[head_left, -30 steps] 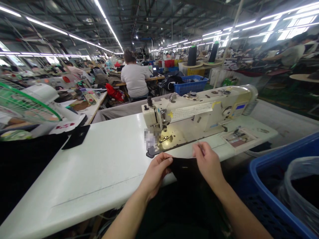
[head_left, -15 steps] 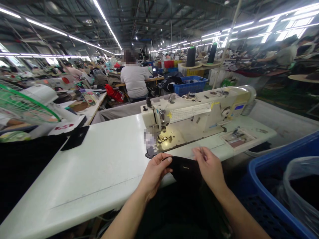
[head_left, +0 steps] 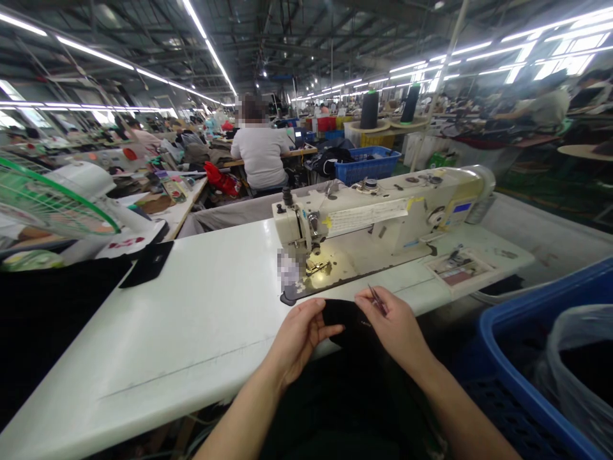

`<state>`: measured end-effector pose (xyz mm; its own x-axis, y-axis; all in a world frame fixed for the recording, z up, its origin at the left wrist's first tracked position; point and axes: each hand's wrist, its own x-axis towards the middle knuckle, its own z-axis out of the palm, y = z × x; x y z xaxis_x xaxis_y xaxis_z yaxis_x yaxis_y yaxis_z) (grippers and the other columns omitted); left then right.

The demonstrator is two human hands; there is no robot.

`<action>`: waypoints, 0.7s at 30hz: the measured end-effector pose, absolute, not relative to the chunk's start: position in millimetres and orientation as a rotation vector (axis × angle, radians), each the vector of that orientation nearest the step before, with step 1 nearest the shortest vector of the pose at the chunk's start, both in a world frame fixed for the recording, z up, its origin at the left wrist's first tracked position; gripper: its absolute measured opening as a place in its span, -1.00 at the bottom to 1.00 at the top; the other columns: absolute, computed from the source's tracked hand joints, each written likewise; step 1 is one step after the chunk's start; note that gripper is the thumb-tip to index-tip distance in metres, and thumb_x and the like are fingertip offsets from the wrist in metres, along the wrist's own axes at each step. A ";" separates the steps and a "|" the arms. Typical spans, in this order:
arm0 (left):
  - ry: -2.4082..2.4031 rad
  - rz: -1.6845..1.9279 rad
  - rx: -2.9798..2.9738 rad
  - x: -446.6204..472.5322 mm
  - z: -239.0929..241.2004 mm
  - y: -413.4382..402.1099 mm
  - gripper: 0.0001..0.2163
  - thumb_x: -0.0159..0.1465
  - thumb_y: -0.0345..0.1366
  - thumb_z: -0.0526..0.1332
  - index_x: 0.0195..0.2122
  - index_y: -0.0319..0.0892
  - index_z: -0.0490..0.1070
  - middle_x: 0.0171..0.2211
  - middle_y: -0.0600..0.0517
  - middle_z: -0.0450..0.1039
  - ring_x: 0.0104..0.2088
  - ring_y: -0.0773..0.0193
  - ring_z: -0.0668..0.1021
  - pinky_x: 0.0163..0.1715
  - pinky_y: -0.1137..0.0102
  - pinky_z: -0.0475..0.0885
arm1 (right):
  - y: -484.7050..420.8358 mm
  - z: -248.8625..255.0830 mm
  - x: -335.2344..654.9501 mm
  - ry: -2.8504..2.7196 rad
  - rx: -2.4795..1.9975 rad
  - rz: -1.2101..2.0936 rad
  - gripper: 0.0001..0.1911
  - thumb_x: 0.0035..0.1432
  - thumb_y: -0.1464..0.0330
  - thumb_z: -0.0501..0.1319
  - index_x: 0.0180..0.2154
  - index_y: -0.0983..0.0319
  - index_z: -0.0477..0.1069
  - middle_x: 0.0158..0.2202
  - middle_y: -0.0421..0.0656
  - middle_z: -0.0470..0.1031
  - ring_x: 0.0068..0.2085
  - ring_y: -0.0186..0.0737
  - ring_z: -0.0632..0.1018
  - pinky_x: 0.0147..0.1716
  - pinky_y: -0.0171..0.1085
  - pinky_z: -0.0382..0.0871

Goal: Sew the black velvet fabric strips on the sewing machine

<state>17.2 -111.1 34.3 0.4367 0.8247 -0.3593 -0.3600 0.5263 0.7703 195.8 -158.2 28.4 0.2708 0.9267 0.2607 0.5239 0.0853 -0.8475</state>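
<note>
Black cloth is pinched in both hands, the right hand also gripping a pointed tool.

The person's bare left hand and bare right hand are narrowing at the wrists, then broadening smoothly into a bare left forearm and a bare right forearm, which are running uncovered to the lower edge. Between them, soft, near-black cloth with a faint green tinge is covering the lap, its folds blurring into shadow and its cut staying too dark to tell.
</note>
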 end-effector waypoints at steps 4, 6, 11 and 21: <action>0.766 0.807 0.690 18.0 34.3 -111.9 -0.82 0.25 -0.28 0.33 -0.24 -0.33 0.56 -0.21 -0.16 0.60 -0.23 0.20 0.62 -0.23 0.35 0.61 | -161.0 30.6 196.6 -1.495 -1.600 0.279 -0.70 0.37 0.16 0.06 -0.07 0.19 0.42 -0.15 -0.08 0.53 -0.15 -0.14 0.58 -0.18 -0.23 0.45; 0.757 0.814 0.695 18.7 34.8 -112.5 -0.82 0.25 -0.29 0.33 -0.21 -0.33 0.56 -0.18 -0.16 0.60 -0.20 0.19 0.62 -0.22 0.35 0.62 | -163.8 32.1 193.2 -1.606 -1.595 0.216 -0.65 0.42 0.21 -0.02 0.07 0.19 0.36 -0.06 -0.04 0.49 -0.08 -0.12 0.57 -0.15 -0.21 0.45; 0.763 0.835 0.697 20.2 36.4 -114.9 -0.80 0.23 -0.25 0.37 -0.23 -0.30 0.55 -0.22 -0.13 0.59 -0.21 0.19 0.62 -0.18 0.32 0.62 | -168.8 30.4 179.8 -1.787 -1.590 0.083 -0.68 0.41 0.27 0.03 0.09 0.18 0.40 -0.12 -0.05 0.49 -0.21 -0.19 0.58 -0.27 -0.27 0.45; 0.742 0.845 0.706 18.6 31.0 -116.3 -0.81 0.23 -0.25 0.36 -0.24 -0.30 0.56 -0.22 -0.10 0.58 -0.19 0.20 0.61 -0.15 0.30 0.62 | -169.2 28.2 175.5 -1.778 -1.614 0.032 -0.70 0.39 0.28 0.06 0.04 0.18 0.46 -0.16 -0.07 0.50 -0.26 -0.20 0.59 -0.30 -0.28 0.47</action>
<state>18.6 -116.3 31.0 0.4555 0.8432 -0.2857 -0.3916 0.4779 0.7863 175.5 -169.2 28.2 0.0469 0.8740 0.4837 0.8561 0.2143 -0.4702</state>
